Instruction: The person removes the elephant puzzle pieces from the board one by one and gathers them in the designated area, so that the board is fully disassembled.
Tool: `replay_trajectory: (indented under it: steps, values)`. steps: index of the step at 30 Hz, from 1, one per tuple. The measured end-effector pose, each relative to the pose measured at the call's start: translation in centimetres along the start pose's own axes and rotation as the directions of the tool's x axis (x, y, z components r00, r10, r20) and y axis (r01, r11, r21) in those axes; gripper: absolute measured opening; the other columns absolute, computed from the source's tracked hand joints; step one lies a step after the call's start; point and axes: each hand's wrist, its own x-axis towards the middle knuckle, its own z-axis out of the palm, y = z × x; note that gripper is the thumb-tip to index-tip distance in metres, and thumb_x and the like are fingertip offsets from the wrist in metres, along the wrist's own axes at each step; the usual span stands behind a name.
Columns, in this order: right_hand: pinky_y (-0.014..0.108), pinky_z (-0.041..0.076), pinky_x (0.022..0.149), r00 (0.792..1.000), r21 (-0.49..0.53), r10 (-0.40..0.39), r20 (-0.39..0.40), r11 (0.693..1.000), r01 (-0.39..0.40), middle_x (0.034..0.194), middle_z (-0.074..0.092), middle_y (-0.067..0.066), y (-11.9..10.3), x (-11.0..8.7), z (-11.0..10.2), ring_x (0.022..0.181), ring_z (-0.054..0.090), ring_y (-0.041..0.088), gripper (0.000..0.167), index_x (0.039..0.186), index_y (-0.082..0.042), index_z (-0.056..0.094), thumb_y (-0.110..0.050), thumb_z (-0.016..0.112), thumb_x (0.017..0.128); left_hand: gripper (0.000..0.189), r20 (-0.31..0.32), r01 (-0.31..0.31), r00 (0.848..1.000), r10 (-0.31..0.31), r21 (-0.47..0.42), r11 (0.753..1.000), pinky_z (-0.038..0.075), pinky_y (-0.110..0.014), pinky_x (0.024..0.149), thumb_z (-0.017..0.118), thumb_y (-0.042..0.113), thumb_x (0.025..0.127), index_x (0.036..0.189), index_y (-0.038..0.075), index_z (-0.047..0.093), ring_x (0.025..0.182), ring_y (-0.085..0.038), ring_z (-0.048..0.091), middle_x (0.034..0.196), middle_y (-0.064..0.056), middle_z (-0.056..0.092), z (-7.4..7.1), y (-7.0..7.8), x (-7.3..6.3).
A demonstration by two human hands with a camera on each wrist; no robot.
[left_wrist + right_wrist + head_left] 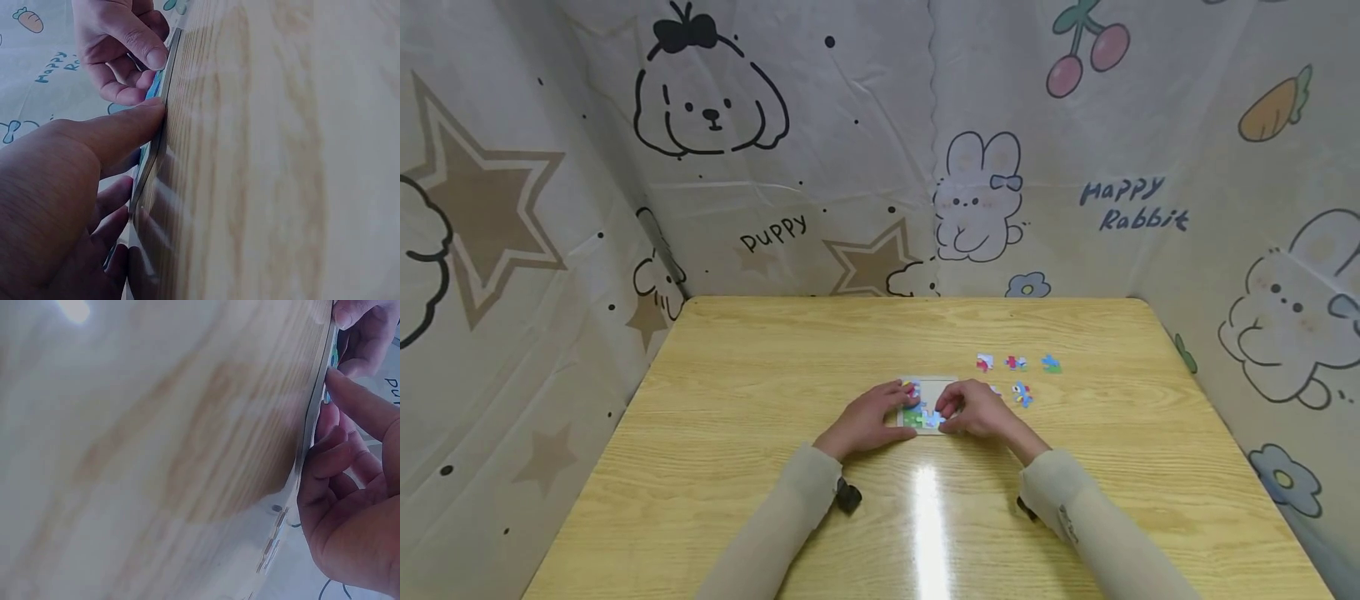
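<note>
On the far left, a pale cloth wall (531,350) with a brown star (486,200) hangs by the left edge of the table (760,358). Then a light sleeve (790,500) comes in from the front, with a small black thing (847,496) at the wrist. The left hand (872,419) rests at the puzzle board's left side. Its thumb touches the side nearest the person, and its other fingers lie over the left part, so its grip is spread apart.

The puzzle board (938,387) lies about halfway between the table's left and right edges, some way in from the far edge. Green bits (912,418) fill its near left corner, and its far right part is bare. The right hand (983,410) bends its fingers over a blue piece (935,419) by the near edge. I cannot tell if its grip pinches that piece.

Past it, toward the table's far right corner, lie loose pieces (1016,363): three in a row, and two nearer, one partly hidden by the right hand.
</note>
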Motion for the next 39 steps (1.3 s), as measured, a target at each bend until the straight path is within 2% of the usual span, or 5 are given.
replay_trajectory:
  steps: [11,17,24,32,39]
  values:
    - [0.031,0.050,0.078,0.999,0.009,-0.041,0.033,0.999,0.040,0.090,0.069,0.001,0.26,0.09,-0.14,0.082,0.060,0.015,0.029,0.099,-0.010,0.073,-0.007,0.090,0.076,0.060,0.011,0.017,1.000,-0.017,0.009,1.000,0.029,-0.051,0.126,0.071,0.048,0.097,0.150,0.024,0.057,0.157,-0.024,0.030,0.166,0.001,0.040,0.16,-0.12,0.10]
    - [0.032,0.050,0.074,0.997,-0.020,-0.072,0.031,0.997,0.072,0.086,0.069,-0.001,0.01,-0.04,-0.22,0.077,0.060,0.014,0.028,0.098,-0.011,0.073,-0.007,0.090,0.076,0.059,0.007,0.014,1.000,-0.014,0.010,1.000,0.030,-0.050,0.126,0.070,0.047,0.097,0.149,0.024,0.058,0.157,-0.023,0.030,0.165,0.002,0.041,0.22,-0.14,0.07]
    - [0.031,0.051,0.076,0.998,-0.070,-0.054,0.021,0.996,0.055,0.085,0.068,-0.002,-0.12,0.16,-0.20,0.078,0.059,0.013,0.020,0.096,-0.013,0.074,-0.009,0.088,0.081,0.059,0.006,0.001,1.000,-0.001,0.012,1.000,0.030,-0.052,0.125,0.070,0.048,0.097,0.149,0.023,0.058,0.157,-0.025,0.031,0.165,0.001,0.041,0.06,-0.06,0.00]
    - [0.029,0.048,0.071,0.998,-0.066,-0.051,0.032,0.996,0.053,0.086,0.067,0.000,-0.14,0.03,-0.27,0.075,0.056,0.014,0.026,0.097,-0.012,0.075,-0.012,0.091,0.078,0.060,0.009,0.017,1.000,-0.017,0.016,1.000,0.029,-0.051,0.126,0.070,0.049,0.097,0.150,0.025,0.057,0.157,-0.023,0.029,0.166,0.003,0.040,0.16,-0.11,0.06]
    - [0.030,0.048,0.072,0.998,-0.091,-0.042,0.043,0.995,0.046,0.086,0.068,-0.002,-0.01,0.07,-0.13,0.075,0.056,0.014,0.022,0.098,-0.013,0.075,-0.013,0.088,0.082,0.060,0.013,0.015,1.000,-0.015,0.021,1.000,0.029,-0.051,0.126,0.070,0.049,0.097,0.151,0.026,0.056,0.158,-0.023,0.028,0.166,0.004,0.039,0.18,-0.13,0.07]
